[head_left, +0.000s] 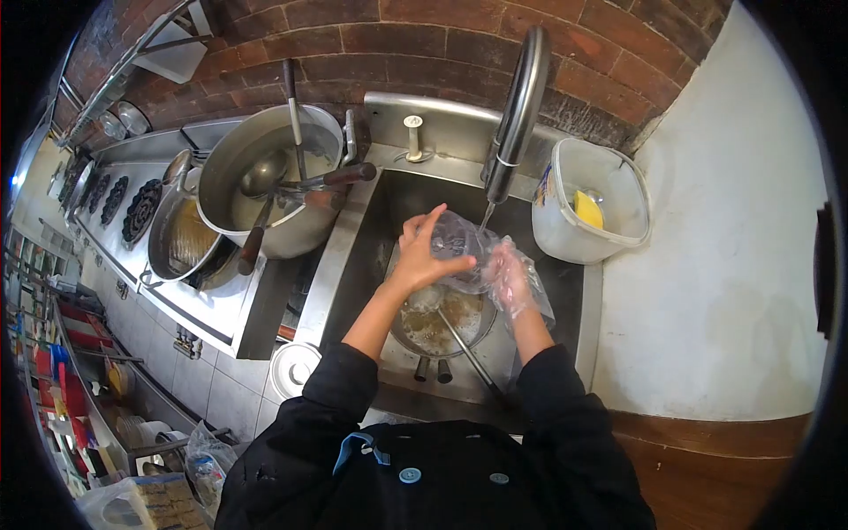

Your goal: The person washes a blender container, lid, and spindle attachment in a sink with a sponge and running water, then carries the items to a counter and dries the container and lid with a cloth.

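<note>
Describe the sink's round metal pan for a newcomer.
Find the stainless steel sink under the curved metal faucet. Inside it, below the clear plastic between left hand and right hand, sits the round metal pan of cloudy brownish liquid. Unlike the tall grey metal pot at left, it has two short dark stubs at its near edge.

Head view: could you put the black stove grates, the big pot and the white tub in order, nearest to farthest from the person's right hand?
From the right hand:
1. White tub: up and to the right.
2. Big pot: to the left.
3. Black stove grates: farther left.
</note>
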`<state>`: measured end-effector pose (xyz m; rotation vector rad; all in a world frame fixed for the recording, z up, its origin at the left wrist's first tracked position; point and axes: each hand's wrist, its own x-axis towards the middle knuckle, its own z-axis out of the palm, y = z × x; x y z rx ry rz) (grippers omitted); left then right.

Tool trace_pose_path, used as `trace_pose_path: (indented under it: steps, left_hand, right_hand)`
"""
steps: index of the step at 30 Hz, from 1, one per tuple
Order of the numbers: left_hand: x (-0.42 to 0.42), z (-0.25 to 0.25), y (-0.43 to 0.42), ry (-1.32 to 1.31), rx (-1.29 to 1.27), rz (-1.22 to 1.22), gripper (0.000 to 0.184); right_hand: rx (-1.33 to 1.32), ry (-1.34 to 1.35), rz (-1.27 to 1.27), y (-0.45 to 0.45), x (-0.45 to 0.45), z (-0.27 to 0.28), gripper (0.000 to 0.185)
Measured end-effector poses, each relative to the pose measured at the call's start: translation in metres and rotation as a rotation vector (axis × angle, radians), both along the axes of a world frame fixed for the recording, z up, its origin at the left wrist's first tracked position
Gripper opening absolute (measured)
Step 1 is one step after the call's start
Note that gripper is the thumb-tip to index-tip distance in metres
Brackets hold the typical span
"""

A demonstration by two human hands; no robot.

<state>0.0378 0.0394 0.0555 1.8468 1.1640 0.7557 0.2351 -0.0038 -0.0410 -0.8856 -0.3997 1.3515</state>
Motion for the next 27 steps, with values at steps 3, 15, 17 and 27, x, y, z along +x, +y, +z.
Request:
trace_pose_path:
  steps: [3, 15, 17, 27]
  left_hand:
    - [-0.001, 0.031, -0.009, 0.241, 0.187, -0.067, 0.101]
    - [-0.029, -0.084, -0.013, -0.986, -1.166, 0.187, 0.061]
    - [-0.021, -0.084, -0.024, -0.986, -1.182, 0.258, 0.058]
    - [0.026, -0.083, -0.028, -0.907, -1.272, 0.188, 0.058]
  right_hand:
    - [-0.188, 0.058, -0.048, 0.006, -0.013, 0.003, 0.026]
    - [0.205, -0.395, 0.272, 0.03, -0.007, 0.108, 0.026]
    - [0.209, -0.466, 0.269, 0.035, -0.005, 0.102, 0.027]
    - [0.0, 0.12, 0.31, 0.055, -0.015, 0.092, 0.016]
